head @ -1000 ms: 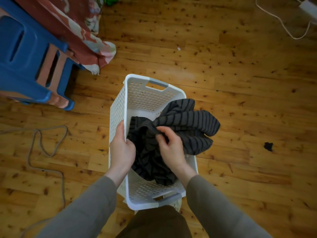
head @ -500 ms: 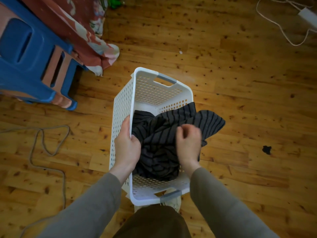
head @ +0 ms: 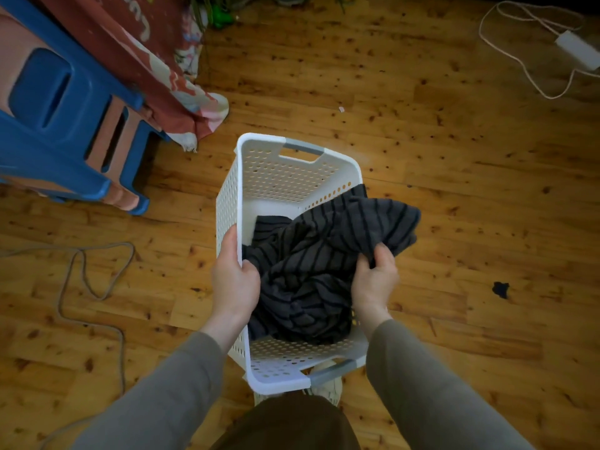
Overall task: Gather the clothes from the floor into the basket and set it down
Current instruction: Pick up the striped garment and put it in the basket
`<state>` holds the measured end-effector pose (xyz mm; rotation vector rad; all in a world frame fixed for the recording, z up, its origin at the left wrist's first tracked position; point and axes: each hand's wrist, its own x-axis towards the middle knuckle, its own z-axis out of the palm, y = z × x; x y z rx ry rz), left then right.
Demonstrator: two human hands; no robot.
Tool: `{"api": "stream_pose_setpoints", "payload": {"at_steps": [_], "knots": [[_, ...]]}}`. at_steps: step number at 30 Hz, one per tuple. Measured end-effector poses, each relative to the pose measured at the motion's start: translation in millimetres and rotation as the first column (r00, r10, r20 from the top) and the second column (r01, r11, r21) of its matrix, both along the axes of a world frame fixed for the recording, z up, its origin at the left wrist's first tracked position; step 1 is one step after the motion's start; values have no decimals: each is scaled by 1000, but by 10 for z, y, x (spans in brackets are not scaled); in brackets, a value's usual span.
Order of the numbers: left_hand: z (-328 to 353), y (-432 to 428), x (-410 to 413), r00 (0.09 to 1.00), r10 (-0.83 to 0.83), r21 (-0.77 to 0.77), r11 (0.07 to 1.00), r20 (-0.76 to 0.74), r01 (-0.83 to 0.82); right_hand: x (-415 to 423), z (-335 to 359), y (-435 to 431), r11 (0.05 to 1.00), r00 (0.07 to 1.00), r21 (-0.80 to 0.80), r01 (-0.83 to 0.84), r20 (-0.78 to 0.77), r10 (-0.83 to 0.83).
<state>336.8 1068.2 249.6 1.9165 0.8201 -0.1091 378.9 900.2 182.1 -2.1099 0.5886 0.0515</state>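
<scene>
A white perforated basket point(head: 276, 177) with grey handles is in front of me above the wooden floor. A dark grey striped garment point(head: 324, 254) lies bunched inside it, with one part hanging over the right rim. My left hand point(head: 234, 277) grips the basket's left rim, thumb inside. My right hand point(head: 373, 282) is at the right rim, its fingers pinching a fold of the striped garment. A small dark scrap of cloth point(head: 501, 289) lies on the floor to the right.
A blue plastic stool point(head: 61, 131) lies tipped at the left, with a red patterned cloth point(head: 136, 56) draped beside it. A grey cord point(head: 81, 280) loops on the floor at left. A white cable and adapter point(head: 574, 50) lie at the far right.
My right hand has moved from the middle of the garment out to the basket's right rim. The garment has sunk deeper into the basket. My left hand stays on the left rim.
</scene>
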Motion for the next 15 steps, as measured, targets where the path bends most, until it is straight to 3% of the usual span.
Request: {"api": "stream_pose_setpoints", "payload": {"at_steps": [3, 5, 8, 11, 13, 15], "knots": [[38, -26, 13, 1000, 2, -1, 1000, -7, -2, 11, 207, 301, 984, 974, 33, -178, 148, 171], [71, -65, 16, 1000, -8, 10, 1000, 6, 8, 9, 307, 510, 944, 937, 70, -321, 167, 306], [137, -49, 26, 999, -36, 13, 999, 36, 36, 38, 346, 705, 862, 868, 104, -496, 22, 497], [166, -5, 32, 998, -44, 20, 999, 55, 43, 136, 274, 696, 786, 752, 97, -610, -242, 613], [173, 33, 21, 998, -48, 39, 998, 50, 46, 190, 269, 628, 797, 745, 176, -578, -283, 603], [174, 72, -3, 997, -61, 14, 998, 47, 61, 244, 299, 508, 890, 877, 231, -392, -196, 438]]}}
